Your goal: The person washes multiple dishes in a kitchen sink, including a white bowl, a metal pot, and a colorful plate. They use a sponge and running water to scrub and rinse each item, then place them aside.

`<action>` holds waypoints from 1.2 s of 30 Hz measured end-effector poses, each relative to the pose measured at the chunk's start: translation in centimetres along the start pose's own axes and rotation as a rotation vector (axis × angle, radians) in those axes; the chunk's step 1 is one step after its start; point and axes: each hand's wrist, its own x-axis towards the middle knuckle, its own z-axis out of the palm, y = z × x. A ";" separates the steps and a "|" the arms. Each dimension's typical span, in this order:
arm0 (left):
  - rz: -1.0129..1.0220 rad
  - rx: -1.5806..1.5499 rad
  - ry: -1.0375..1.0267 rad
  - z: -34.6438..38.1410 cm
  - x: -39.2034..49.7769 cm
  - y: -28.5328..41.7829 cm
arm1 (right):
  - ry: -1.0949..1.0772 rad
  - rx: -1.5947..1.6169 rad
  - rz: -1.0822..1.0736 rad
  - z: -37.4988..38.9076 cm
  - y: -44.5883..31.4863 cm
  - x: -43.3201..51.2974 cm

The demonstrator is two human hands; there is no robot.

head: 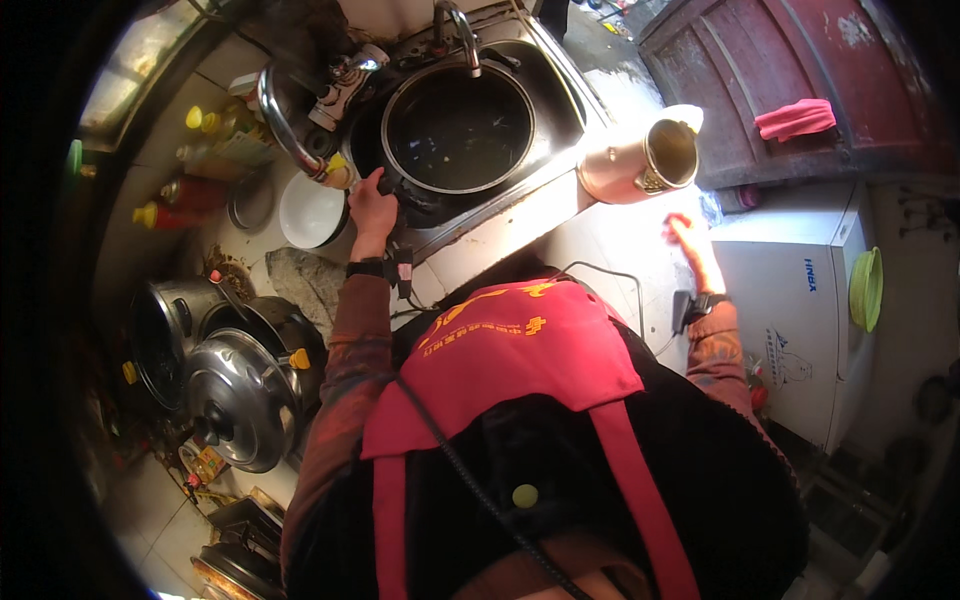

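Note:
My left hand (373, 206) is at the near left corner of the sink (555, 112), between a white bowl (311, 212) and a round metal basin (459, 187) that holds dark water. Its fingers are partly hidden, so I cannot tell if they grip anything. A curved chrome faucet (281, 124) with a yellow piece at its mouth ends just above the bowl. My right hand (686, 231) hangs in bright light off the counter's right end, below a metal pitcher (615, 171) with a strainer at its spout. Glare blurs its fingers; it does not touch the pitcher.
A second faucet (469, 45) arches over the basin. Several bottles (202, 191) stand along the left wall. At lower left are pots and a domed metal lid (240, 397). A white chest-like appliance (787, 315) stands at right, near a dark red door (750, 67) with a pink cloth (795, 120).

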 end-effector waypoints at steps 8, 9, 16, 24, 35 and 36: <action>-0.100 -0.142 0.178 -0.9 -2.0 0.4 | -0.060 -0.757 -1.029 -6.6 -15.0 10.8; -0.141 -0.282 0.198 -0.6 -2.7 1.2 | -0.247 -0.727 -1.042 -6.8 -15.8 12.2; -0.405 -0.526 0.357 2.1 -9.9 12.3 | -0.831 -0.787 -0.890 -6.1 -15.8 21.9; -0.584 -0.744 0.124 5.5 -14.6 21.8 | -0.954 -0.285 -0.764 -5.6 -14.9 17.9; -0.360 -0.585 -0.375 17.1 -10.4 26.3 | -0.607 0.361 -0.554 -9.2 -14.6 15.9; -0.294 -0.480 -0.345 18.0 -9.5 26.7 | -0.530 0.374 -0.624 -9.8 -15.1 16.1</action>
